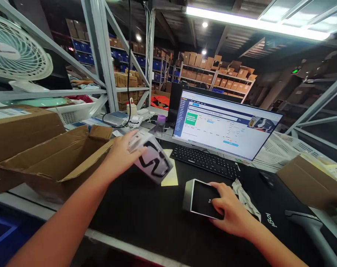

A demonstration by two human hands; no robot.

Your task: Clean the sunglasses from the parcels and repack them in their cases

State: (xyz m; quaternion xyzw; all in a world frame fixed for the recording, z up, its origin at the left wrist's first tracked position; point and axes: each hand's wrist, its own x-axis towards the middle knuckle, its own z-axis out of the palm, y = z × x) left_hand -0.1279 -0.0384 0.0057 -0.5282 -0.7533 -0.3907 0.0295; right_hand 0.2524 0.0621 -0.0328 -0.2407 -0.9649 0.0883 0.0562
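Note:
My left hand grips a white box with a black printed picture, tilted above the black desk mat. Part of a yellow paper sheet shows beneath and beside that box. Around a small black box with pale sides, my right hand has its fingers closed, thumb across the top. Crumpled pale paper lies just beyond the right hand. An open cardboard box stands left of the left hand.
A monitor and a black keyboard stand at the back. To the right are a mouse, a handheld scanner and a cardboard box. A purple-capped bottle stands left of the monitor, and a fan is upper left.

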